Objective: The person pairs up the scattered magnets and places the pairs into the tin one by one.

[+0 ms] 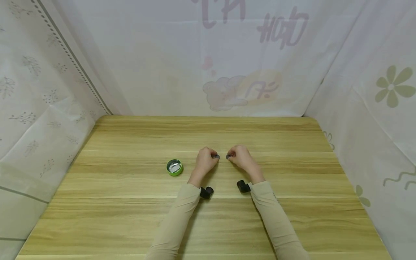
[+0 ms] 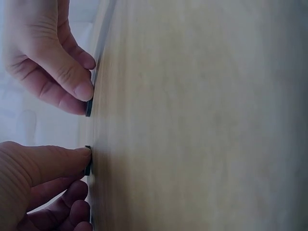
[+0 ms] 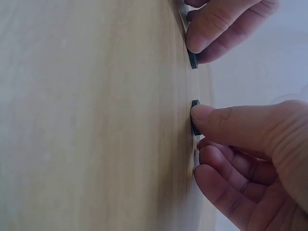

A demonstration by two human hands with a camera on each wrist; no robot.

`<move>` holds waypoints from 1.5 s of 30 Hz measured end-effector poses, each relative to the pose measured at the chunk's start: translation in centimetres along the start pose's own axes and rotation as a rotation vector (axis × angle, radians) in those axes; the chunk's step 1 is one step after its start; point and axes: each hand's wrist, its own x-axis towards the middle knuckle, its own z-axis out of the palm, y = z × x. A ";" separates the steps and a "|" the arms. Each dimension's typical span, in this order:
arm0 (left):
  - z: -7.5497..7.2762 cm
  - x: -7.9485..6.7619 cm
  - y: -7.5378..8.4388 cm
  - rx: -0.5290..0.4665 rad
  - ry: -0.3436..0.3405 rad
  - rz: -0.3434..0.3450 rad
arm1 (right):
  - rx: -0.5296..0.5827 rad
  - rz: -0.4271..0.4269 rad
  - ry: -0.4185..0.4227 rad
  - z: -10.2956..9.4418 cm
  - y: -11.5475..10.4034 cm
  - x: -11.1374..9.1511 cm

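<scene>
Between thumb and fingers my left hand (image 1: 206, 159) pinches a small dark grey disc (image 1: 217, 157), its thin edge visible in the left wrist view. Opposite it, my right hand (image 1: 241, 157) pinches a similar dark disc (image 1: 228, 156). In the right wrist view that disc (image 3: 195, 129) stays close along the table surface, with the thumb over part of it. A short gap separates the two discs. The fingers partly cover both of them.
A round green tin (image 1: 174, 174) with a shiny inside stands on the wooden table (image 1: 130, 216), left of my left hand. Something pale lies in it. Black wrist cameras (image 1: 207, 193) sit by both sleeves. Printed cloth (image 1: 162, 65) hangs along the back and both sides.
</scene>
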 end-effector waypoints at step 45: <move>0.3 -0.2 0.3 -0.015 0.000 0.038 | -0.025 -0.085 -0.014 1.1 -0.8 0.4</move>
